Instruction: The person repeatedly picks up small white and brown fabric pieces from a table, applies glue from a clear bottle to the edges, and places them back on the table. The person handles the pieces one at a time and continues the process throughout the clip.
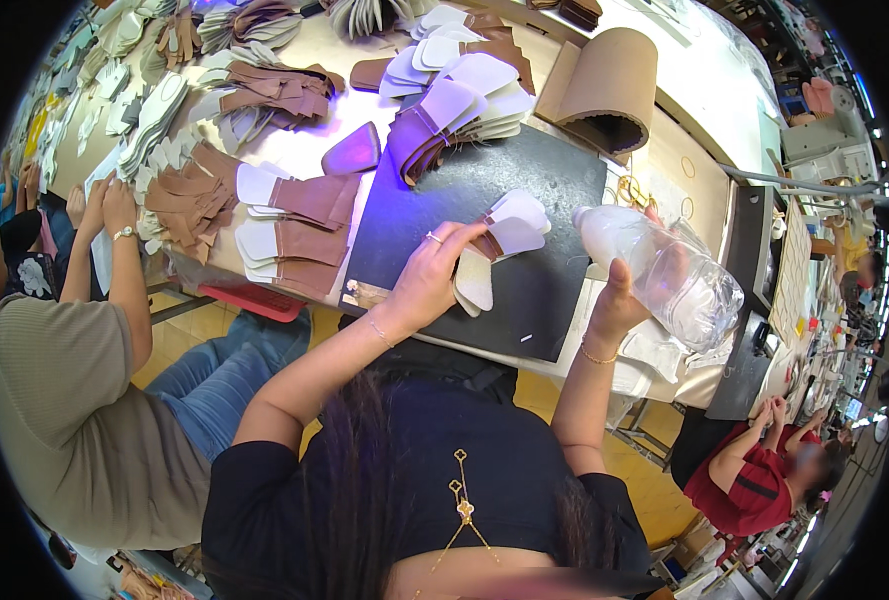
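Note:
My left hand (432,268) is closed on a few small cut pieces (516,228), brown at the base with pale rounded ends, above a black board (552,290). Under its fingers hangs a cream rounded piece (474,282). A clear plastic bottle (686,288), cloudy white toward its narrower end, is gripped in my right hand (616,308). The bottle lies tilted, its narrow end pointing toward the left hand. Part of the right hand's fingers is hidden behind the bottle.
Fanned brown and white pieces (299,235) lie left of the board; another stack (454,115) rests on its far edge. A curved brown cardboard form (609,85) stands beyond. A co-worker in a ribbed top (74,400) sits close on the left; another in red (739,480) is at right.

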Available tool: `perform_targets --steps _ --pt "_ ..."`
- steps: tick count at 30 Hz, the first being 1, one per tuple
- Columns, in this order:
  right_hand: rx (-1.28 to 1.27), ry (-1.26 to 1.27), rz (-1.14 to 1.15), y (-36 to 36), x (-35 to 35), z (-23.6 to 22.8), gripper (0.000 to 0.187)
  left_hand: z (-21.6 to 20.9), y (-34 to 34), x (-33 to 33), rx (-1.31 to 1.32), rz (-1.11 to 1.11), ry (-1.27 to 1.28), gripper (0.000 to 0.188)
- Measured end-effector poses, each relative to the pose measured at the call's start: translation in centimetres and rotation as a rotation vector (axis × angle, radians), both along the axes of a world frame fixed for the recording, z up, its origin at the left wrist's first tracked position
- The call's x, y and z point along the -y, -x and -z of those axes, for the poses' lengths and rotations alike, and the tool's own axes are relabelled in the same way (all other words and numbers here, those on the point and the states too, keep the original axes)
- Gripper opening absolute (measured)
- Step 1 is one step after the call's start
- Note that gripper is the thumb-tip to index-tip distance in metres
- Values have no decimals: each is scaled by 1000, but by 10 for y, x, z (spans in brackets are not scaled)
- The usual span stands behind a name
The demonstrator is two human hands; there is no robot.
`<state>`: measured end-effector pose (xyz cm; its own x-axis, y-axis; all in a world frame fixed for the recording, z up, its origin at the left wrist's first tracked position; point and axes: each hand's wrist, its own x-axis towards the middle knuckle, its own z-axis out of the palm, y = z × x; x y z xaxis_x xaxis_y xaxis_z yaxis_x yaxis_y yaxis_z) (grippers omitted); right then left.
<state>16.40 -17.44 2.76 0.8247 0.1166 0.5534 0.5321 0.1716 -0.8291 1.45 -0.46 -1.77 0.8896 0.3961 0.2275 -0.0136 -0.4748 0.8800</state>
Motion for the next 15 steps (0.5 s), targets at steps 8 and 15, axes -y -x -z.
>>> perform_targets --steps 8,15 --pt "-56 50 -189 6 -15 -7 86 -4 -2 -4 -103 64 0 56" --pt "-64 121 -200 13 -14 -11 79 -5 -7 1 -175 53 -62 56"
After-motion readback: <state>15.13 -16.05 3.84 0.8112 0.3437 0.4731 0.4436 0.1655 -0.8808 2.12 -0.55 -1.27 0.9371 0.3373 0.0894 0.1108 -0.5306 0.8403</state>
